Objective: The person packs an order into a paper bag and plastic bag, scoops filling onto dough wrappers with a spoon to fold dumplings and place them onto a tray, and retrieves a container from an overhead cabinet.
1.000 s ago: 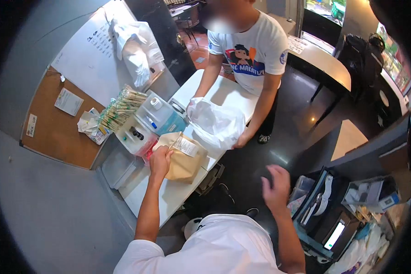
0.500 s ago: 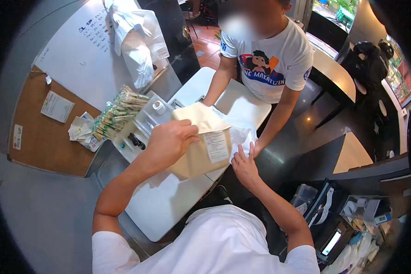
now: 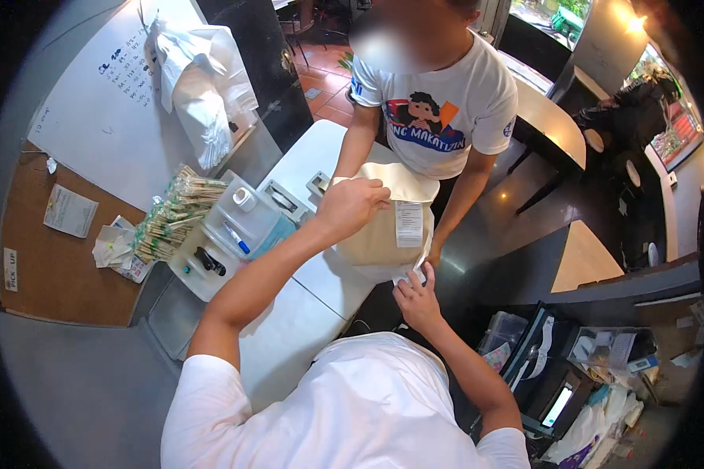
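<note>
A tan paper bag (image 3: 368, 241) with a folded top and a printed receipt (image 3: 409, 225) on its front is held over the white table. My left hand (image 3: 353, 206) is closed on the folded top of this bag. Below and beside it shows a white plastic bag (image 3: 401, 275), whose near edge is pinched by the fingers of my right hand (image 3: 418, 303). Facing me, a person in a white printed shirt (image 3: 446, 102) reaches in with both arms. That person's hand (image 3: 433, 255) is at the plastic bag's right side; the other hand is hidden behind the paper bag.
On the table (image 3: 297, 313), a clear organizer (image 3: 238, 223) holds a blue marker (image 3: 236, 237) and a black item. Bundled wrapped chopsticks (image 3: 181, 215) lie at the left. White plastic bags (image 3: 199, 94) hang by a whiteboard (image 3: 94, 109). Storage bins (image 3: 614, 348) stand right.
The paper bag has moved away from me, toward the other person, and sits lower among the plastic. My left hand has gone with it. My right hand now pinches the plastic edge.
</note>
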### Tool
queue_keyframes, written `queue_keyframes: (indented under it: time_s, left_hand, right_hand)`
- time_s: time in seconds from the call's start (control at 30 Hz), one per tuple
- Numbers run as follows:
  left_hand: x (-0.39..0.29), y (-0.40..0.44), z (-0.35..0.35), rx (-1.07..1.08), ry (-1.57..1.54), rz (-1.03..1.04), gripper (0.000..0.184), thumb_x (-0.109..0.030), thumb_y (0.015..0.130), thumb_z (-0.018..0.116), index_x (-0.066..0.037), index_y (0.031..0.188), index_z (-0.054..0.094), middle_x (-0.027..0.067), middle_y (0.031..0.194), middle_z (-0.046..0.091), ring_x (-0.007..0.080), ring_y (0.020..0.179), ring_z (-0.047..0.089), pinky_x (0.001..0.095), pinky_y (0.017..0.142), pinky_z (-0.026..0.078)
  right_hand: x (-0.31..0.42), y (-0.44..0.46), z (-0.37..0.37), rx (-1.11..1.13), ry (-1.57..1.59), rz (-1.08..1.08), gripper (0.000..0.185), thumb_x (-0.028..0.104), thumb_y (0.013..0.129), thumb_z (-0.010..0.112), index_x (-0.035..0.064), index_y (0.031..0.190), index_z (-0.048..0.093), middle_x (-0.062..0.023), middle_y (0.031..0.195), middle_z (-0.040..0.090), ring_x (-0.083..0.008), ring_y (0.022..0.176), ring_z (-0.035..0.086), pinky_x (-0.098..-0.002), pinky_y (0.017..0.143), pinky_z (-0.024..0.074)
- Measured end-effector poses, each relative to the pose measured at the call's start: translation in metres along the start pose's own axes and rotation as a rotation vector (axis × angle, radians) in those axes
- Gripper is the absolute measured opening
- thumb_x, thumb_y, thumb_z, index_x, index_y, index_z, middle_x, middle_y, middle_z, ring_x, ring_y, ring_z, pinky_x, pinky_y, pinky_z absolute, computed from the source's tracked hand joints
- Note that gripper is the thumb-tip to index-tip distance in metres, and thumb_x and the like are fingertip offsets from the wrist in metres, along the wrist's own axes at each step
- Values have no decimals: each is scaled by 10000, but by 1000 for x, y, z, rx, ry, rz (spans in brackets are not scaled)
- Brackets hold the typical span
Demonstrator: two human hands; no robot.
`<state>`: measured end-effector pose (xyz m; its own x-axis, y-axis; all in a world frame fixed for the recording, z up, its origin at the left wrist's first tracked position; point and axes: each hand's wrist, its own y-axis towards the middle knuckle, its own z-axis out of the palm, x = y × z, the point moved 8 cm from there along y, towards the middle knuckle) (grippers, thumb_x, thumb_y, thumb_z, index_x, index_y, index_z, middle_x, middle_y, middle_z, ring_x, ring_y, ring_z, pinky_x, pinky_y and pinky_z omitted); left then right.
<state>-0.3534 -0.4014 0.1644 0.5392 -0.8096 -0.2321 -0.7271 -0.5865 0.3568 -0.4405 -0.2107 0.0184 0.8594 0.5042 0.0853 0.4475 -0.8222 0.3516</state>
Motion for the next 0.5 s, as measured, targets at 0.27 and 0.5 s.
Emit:
queue_keyframes:
  time_s: [0.27, 0.5]
  left_hand:
    - [-1, 49, 10, -1, -11, 55, 156, -266, 883, 671, -111, 863, 656, 58, 841, 631, 284, 826, 675, 437, 701, 532]
    - [11, 80, 20, -70, -17, 70, 161, -267, 890, 660, -110, 856, 652, 66, 837, 627, 288, 837, 675, 438, 690, 534]
  right_hand:
    - [-22, 44, 63, 29, -257, 265, 187, 151, 866, 584, 20, 906, 712, -118, 1011, 659, -314, 1142, 552, -633, 1055, 329]
    - [-35, 76, 31, 97, -20, 291, 180, 136, 859, 590, 48, 938, 726, -118, 987, 660, -315, 1098, 561, -562, 998, 377]
